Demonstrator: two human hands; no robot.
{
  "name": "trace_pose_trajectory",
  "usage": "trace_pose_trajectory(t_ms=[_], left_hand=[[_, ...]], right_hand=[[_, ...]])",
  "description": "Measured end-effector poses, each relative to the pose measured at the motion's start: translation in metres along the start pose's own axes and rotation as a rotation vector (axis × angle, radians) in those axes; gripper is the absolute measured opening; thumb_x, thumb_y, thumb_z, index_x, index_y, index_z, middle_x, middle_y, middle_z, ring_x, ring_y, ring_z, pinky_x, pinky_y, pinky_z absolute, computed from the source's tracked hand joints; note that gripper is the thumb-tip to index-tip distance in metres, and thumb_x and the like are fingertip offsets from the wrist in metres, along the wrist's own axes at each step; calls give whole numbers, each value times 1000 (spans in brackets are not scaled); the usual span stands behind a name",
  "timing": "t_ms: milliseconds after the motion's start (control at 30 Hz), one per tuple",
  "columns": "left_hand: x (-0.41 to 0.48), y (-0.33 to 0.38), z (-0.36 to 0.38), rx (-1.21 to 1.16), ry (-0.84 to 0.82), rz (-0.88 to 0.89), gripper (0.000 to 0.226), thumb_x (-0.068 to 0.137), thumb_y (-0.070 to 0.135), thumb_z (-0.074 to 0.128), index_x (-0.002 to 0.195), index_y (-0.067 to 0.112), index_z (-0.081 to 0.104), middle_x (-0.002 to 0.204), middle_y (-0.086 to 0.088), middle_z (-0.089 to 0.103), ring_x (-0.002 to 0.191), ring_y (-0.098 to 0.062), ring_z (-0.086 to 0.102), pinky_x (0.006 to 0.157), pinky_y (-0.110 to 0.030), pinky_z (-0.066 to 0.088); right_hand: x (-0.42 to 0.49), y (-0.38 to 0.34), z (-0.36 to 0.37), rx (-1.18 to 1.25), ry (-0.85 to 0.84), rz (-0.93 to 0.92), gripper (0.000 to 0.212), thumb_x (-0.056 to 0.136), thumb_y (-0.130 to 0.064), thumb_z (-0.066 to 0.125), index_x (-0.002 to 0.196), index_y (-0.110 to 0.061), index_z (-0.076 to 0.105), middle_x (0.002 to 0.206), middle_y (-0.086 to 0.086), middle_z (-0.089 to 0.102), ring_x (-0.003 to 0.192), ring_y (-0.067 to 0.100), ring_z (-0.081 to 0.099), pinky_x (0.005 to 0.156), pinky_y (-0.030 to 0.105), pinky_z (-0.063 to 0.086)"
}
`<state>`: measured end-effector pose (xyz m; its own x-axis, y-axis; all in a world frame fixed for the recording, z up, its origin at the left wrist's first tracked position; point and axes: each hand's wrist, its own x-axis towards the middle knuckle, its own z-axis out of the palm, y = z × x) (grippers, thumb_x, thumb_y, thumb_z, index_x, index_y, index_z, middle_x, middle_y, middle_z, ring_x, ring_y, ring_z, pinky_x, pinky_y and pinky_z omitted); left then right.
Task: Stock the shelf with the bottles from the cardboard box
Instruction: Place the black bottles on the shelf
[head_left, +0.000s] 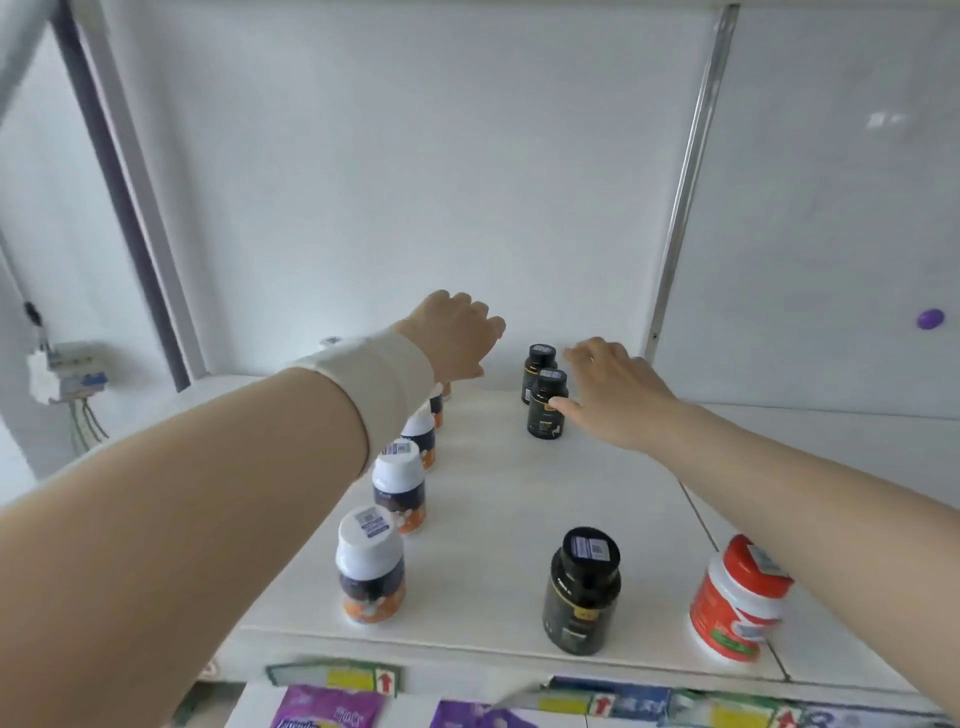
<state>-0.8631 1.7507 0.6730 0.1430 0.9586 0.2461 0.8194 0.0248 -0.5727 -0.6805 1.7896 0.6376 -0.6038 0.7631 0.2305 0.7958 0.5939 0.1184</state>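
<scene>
- Our left hand (457, 338) curls over the far end of the white-capped row (397, 488) along the shelf's (493, 519) left edge; we cannot tell if it holds anything.
- Our right hand (610, 387), fingers loose, touches the black pair (545, 410) at the shelf's back with its thumb.
- White shelf surface shows between row and pair.
- A front black bottle (582, 592) and a red jar (737, 597) stand near the shelf's front edge.
- A white wall (415, 156) backs the shelf.

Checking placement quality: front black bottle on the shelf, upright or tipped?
Upright. The front black bottle stands on its base on the shelf, touching nothing beside it.
</scene>
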Motion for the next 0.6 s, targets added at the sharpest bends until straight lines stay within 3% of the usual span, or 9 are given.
trace_pose_trajectory(t_ms=[100,300,500,600], left_hand=[[-58,0,-21,22,-19,-54,42,92,36,50,127,14,44,117,-6,54,108,-24,51,78,-28,33],[-180,-21,-36,112,-120,-141,48,92,41,49,132,14,40,124,-6,52,113,-24,51,86,-31,39],[-319,-75,-30,135,-268,-273,52,92,41,49,135,14,38,129,-8,51,118,-26,49,96,-36,42],[-401,-108,-18,109,-310,-347,49,92,40,50,132,14,40,127,-8,52,117,-26,50,93,-35,42]], right_hand=[[-27,-30,-16,6,27,-55,55,94,-39,43,137,-7,33,140,13,34,128,30,34,98,41,35],[-74,-115,-35,23,32,-203,47,95,-34,42,131,-5,36,135,16,38,124,33,37,95,42,36],[-107,-245,-50,-2,40,-409,43,94,-31,44,129,-7,38,133,14,39,123,32,39,94,42,35],[-124,-328,-53,4,40,-534,48,94,-37,43,132,-9,37,137,12,38,126,30,37,101,42,34]])
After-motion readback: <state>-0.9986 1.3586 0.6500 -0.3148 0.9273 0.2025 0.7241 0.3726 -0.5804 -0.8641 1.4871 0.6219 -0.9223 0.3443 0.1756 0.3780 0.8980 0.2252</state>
